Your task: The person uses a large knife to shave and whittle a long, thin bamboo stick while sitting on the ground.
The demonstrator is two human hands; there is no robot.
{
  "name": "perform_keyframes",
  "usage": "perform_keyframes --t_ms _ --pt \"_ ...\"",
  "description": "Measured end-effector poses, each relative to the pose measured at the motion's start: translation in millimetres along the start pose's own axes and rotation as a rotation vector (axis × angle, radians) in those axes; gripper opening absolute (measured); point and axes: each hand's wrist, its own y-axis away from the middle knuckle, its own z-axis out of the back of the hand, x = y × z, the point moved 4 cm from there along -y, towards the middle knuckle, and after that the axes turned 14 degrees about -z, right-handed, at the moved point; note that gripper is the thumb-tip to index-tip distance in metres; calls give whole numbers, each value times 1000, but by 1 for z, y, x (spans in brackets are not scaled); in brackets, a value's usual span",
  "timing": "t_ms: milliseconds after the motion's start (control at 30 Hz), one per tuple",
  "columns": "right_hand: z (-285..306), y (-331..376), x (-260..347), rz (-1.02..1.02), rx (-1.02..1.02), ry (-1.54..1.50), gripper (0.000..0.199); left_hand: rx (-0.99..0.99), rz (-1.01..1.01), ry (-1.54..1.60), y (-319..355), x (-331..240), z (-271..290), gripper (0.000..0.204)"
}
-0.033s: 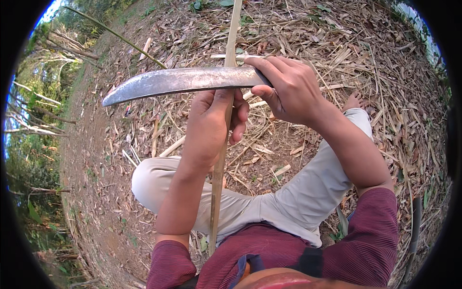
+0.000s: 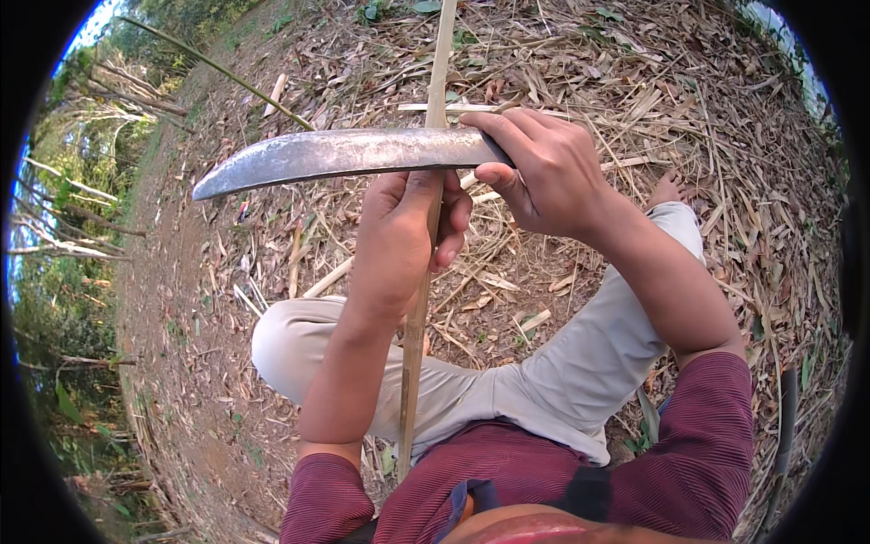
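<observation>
Two hands on the job here, and you're sitting on the ground with the bamboo strip (image 2: 419, 308) running from your lap straight away from you, up past the top of the view. Your left hand (image 2: 399, 240) is closed around the strip about midway along what's visible, fingers wrapped tight, steadying it. Your right hand (image 2: 544, 172) is clenched around the handle end of the big curved knife (image 2: 335, 156), and the blade is lying crosswise over the strip, just beyond your left hand, with the tip pointing off to your left.

As for progress, I'd guess you're only partway. The strip is looking pale and fairly clean on the stretch nearer your lap, below the left hand, so that part may already be worked. The blade is sitting at the strip right above your fist, and everything beyond the knife looks like it's yet to be reached. I can't tell if the edge is actually biting in or just resting on the strip.

Dry bamboo leaves and scraps (image 2: 634, 100) are lying all around the strip, and your light trousers (image 2: 544, 381) are folded under it.
</observation>
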Motion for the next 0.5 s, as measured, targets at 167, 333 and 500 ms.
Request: perform_keyframes --t_ms 167,333,500 --pt "3 4 2 -160 50 23 60 -31 -3 -17 4 5 -7 26" --pt "2 1 1 -22 -35 101 75 -108 22 -74 18 17 -16 28" --pt "1 -16 -23 174 -212 205 75 -15 22 -60 22 14 -10 34"
